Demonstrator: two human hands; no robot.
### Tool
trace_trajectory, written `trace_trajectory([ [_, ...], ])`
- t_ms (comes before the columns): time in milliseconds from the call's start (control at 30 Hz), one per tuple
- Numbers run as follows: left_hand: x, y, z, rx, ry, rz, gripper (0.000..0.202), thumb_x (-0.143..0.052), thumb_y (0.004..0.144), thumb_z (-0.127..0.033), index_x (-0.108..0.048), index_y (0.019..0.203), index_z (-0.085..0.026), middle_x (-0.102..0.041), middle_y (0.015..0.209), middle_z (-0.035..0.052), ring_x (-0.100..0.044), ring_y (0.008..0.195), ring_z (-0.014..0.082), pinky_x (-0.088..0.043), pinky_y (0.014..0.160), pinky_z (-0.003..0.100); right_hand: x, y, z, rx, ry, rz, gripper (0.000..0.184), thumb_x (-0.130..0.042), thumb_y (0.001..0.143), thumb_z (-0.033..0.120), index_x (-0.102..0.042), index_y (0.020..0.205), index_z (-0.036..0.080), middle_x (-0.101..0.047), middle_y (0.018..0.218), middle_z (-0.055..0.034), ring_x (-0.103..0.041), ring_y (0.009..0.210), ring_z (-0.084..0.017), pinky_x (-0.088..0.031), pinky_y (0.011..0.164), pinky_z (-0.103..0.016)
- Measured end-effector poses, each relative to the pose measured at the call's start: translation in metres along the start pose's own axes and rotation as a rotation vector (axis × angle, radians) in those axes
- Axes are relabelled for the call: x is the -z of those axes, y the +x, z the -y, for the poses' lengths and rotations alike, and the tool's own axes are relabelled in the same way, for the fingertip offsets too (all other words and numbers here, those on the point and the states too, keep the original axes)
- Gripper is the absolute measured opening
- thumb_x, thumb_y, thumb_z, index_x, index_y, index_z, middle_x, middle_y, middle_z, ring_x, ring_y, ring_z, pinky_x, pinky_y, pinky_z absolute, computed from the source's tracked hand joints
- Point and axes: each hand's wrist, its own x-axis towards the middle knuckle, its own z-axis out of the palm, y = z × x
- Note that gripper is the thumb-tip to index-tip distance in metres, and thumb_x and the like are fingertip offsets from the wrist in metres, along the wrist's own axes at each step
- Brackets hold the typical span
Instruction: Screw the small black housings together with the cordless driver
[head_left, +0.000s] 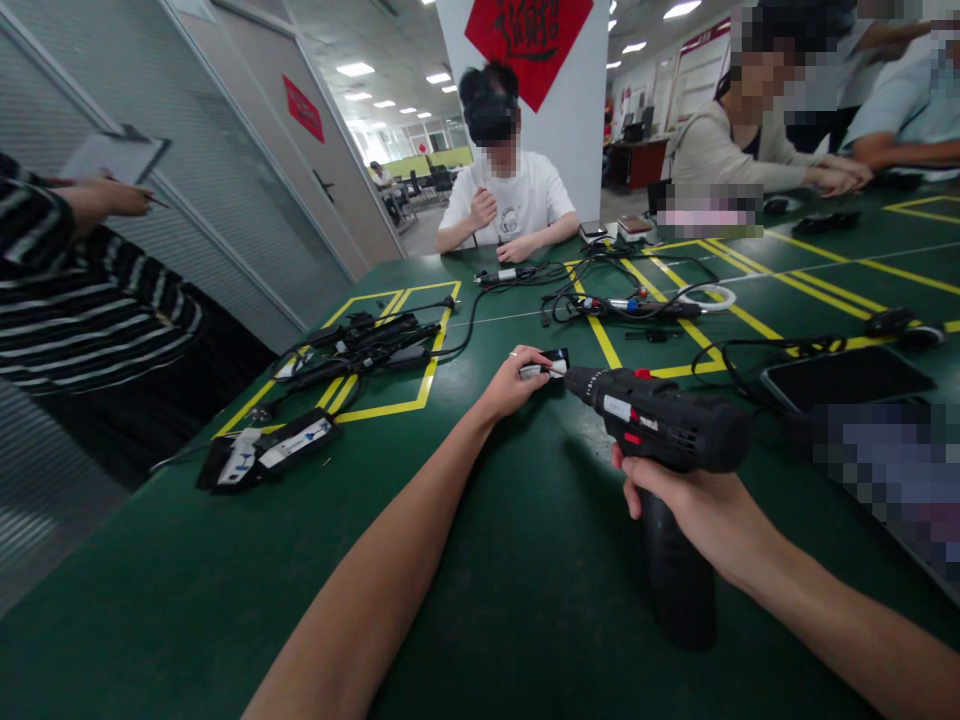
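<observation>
In the head view my right hand [667,490] is wrapped round the grip of a black cordless drill [667,415] with red switches. Its chuck points left, close to a small black part with a white face [556,364] on the green table [487,560]. My left hand [517,380] is closed on that small part from the left, with a ring on one finger. The drill's tip and the part overlap in view, so I cannot tell whether they touch.
Black devices with cables [367,350] lie inside yellow tape at the left, and two black parts with white faces [296,440] are nearer. Coiled cables [630,305] and a dark tablet-like device [847,378] lie to the right. A person [510,200] sits opposite.
</observation>
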Motion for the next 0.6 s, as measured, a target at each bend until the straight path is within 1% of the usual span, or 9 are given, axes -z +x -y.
trace_trajectory([
  [133,0.0002,-0.0001,0.0003,0.004,-0.001,0.004,0.019,-0.061,0.079,-0.020,-0.064,0.098,-0.018,-0.056,0.109,0.0069,-0.053,0.108,0.0203,-0.040,0.100,0.038,-0.0006,0.0003,-0.0006,0.002,0.001,-0.016,0.016,-0.056,0.081,0.033,-0.062,0.075,0.019,-0.063,0.059,0.0002,-0.061,0.064,-0.017,-0.045,0.066,-0.028],
  [300,0.0006,-0.0002,-0.0027,0.019,-0.017,0.001,0.019,-0.061,0.078,-0.020,-0.065,0.097,-0.018,-0.056,0.110,0.0074,-0.054,0.108,0.0211,-0.040,0.101,0.039,-0.0007,-0.0003,-0.0001,0.003,-0.007,-0.012,0.020,-0.055,0.082,0.033,-0.061,0.069,0.019,-0.065,0.064,-0.0016,-0.063,0.068,-0.018,-0.046,0.067,-0.029],
  [467,0.0009,0.0000,-0.0046,0.027,-0.021,0.002,0.019,-0.061,0.078,-0.020,-0.066,0.096,-0.018,-0.057,0.109,0.0074,-0.054,0.108,0.0213,-0.040,0.100,0.040,0.0006,-0.0013,0.0001,-0.004,-0.004,0.007,0.017,-0.055,0.083,0.032,-0.061,0.074,0.020,-0.064,0.062,-0.0005,-0.062,0.067,-0.018,-0.045,0.066,-0.029],
  [600,0.0004,-0.0001,-0.0026,0.013,-0.018,-0.005,0.018,-0.061,0.079,-0.020,-0.066,0.096,-0.018,-0.058,0.109,0.0072,-0.054,0.108,0.0211,-0.040,0.100,0.039,0.0014,-0.0013,0.0006,0.008,-0.032,0.017,0.017,-0.054,0.083,0.032,-0.059,0.073,0.020,-0.062,0.061,0.0006,-0.058,0.063,-0.016,-0.044,0.065,-0.028],
])
